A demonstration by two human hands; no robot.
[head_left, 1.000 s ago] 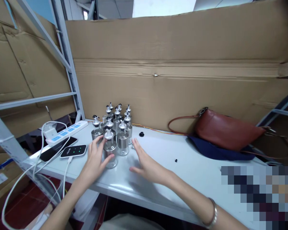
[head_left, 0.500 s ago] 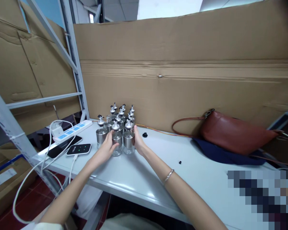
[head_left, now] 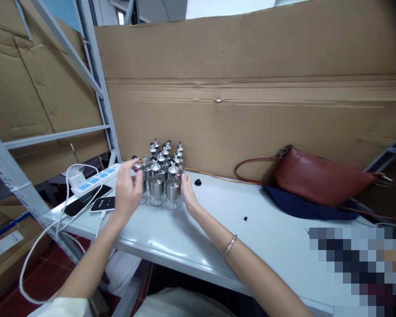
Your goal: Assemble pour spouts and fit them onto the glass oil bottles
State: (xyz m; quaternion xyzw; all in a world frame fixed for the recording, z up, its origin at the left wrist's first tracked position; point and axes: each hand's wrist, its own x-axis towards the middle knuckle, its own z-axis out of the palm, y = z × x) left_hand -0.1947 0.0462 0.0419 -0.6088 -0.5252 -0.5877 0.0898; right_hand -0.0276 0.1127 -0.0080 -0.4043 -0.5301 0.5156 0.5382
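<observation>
Several clear glass bottles with silver metal bands and silver pump-like tops stand upright in a tight cluster on the white table. My left hand [head_left: 127, 191] is slightly blurred, raised in front of the leftmost bottle [head_left: 144, 187] and partly covering it; its fingers are apart and curved, and I cannot tell whether they touch the glass. My right hand [head_left: 188, 193] is open, its fingers stretched out along the right side of the front right bottle [head_left: 173, 190]. Between the two stands another front bottle [head_left: 156, 189].
A white power strip [head_left: 97, 179], a dark phone [head_left: 87, 201] and a small black device [head_left: 103, 204] with cables lie left. Small black caps [head_left: 198, 182] dot the table. A brown bag [head_left: 320, 176] rests on dark blue cloth [head_left: 295, 204] at right. Cardboard [head_left: 251, 57] stands behind.
My left hand has left the front middle bottle and moved left and up to the leftmost bottle. The front bottles sit a little closer together. My right hand stays at the right side.
</observation>
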